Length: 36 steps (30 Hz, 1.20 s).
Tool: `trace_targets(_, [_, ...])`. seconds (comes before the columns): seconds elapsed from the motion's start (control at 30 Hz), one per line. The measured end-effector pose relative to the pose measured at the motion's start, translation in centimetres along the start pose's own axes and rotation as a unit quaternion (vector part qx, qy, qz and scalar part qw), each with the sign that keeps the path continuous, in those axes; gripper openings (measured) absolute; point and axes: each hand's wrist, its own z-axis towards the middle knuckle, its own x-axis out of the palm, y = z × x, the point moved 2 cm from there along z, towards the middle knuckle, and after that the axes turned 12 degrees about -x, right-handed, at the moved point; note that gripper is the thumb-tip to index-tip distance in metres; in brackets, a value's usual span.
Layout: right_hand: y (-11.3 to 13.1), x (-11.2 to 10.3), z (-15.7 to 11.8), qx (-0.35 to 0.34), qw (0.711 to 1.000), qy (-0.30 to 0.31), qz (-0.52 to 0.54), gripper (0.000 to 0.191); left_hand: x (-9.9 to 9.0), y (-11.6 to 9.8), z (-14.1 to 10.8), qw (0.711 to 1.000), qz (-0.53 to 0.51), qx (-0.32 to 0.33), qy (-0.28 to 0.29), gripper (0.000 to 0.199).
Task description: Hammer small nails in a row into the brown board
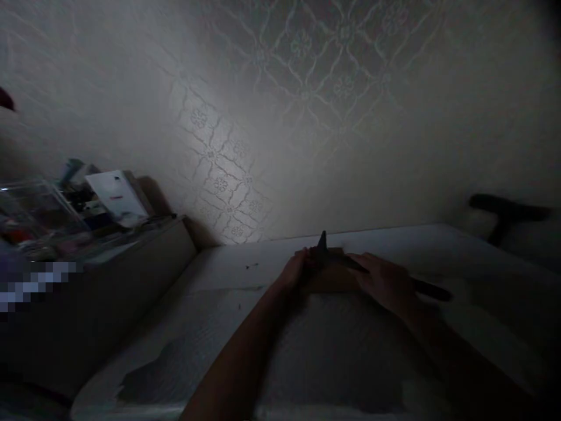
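The view is dim. My right hand (383, 279) is closed around the shaft of a dark hammer (322, 245), whose pointed head rises near my left fingers. Its handle end sticks out to the right past my wrist. A brown wooden block (331, 279) lies on the table under the hammer. At the block's left end, my left hand (294, 270) has its fingers drawn together close to the hammer head. What those fingers pinch is too dark to make out.
The white table (228, 266) bears a worn grey patch and small dark bits (251, 266). Left stands a cabinet (131, 280) with a clear plastic box (39, 204) and a white box (117, 196). Behind is a patterned wall; a dark T-shaped object (504, 211) is at right.
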Motion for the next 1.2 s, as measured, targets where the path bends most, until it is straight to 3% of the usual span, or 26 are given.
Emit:
trace_targets(0.4, [-0.06,-0.06,0.04,-0.003,1.000,-0.005,0.003,0.032,0.17,-0.22,-0.23,1.000,-0.017,0.007,-0.012,0.055])
trace_targets(0.67, [-0.06,0.06,0.00,-0.002,1.000,-0.004,-0.007,0.031,-0.21,0.27,0.36,0.999,0.011,0.025,-0.018,0.056])
trace_targets(0.8, [-0.14,-0.01,0.00,0.015,0.999,-0.031,0.000,0.033,-0.27,0.43,0.54,0.999,0.033,0.031,-0.022,0.059])
trace_targets(0.97, [-0.13,0.20,-0.04,0.007,1.000,0.000,0.008,0.032,-0.30,0.31,0.47,0.998,0.033,0.036,-0.033,0.056])
trace_targets(1.2, [-0.20,0.16,-0.05,0.006,1.000,-0.018,0.007,0.032,-0.36,0.02,0.47,0.995,0.069,0.051,-0.042,0.057])
